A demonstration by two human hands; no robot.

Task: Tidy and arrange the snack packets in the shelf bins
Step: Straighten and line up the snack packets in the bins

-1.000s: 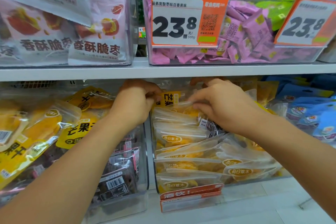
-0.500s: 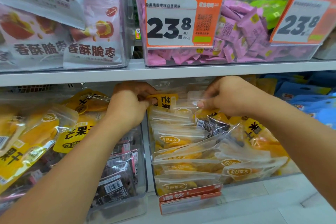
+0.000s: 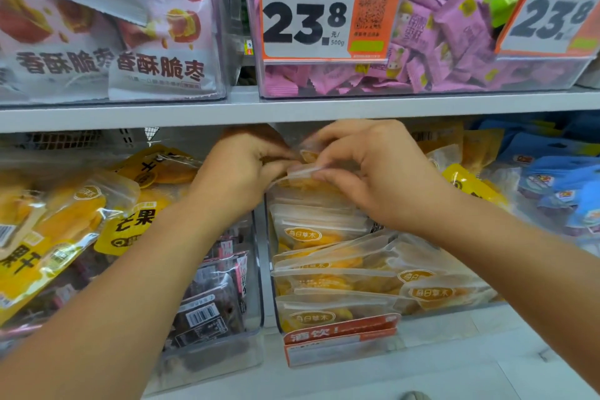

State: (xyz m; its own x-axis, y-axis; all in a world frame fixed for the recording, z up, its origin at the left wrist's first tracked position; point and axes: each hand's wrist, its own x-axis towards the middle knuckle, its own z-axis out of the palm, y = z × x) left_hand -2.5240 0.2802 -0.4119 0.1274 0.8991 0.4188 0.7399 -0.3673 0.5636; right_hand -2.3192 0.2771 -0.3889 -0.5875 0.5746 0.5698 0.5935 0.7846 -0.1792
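- On the far left I see yellow mango packets (image 3: 61,221) heaped in the lower shelf's left bin, with dark packets (image 3: 207,308) at its front.
- My left hand (image 3: 240,172) is curled, pinching the left end of a clear-topped packet (image 3: 300,174) at the back of the middle bin (image 3: 264,269).
- My right hand (image 3: 373,172) pinches the same packet's top edge from the right, above the stacked row of orange snack packets (image 3: 324,256).
- Further right lie blue packets (image 3: 558,178).
- Above, a price tag (image 3: 324,10) fronts pink sweets (image 3: 454,29).
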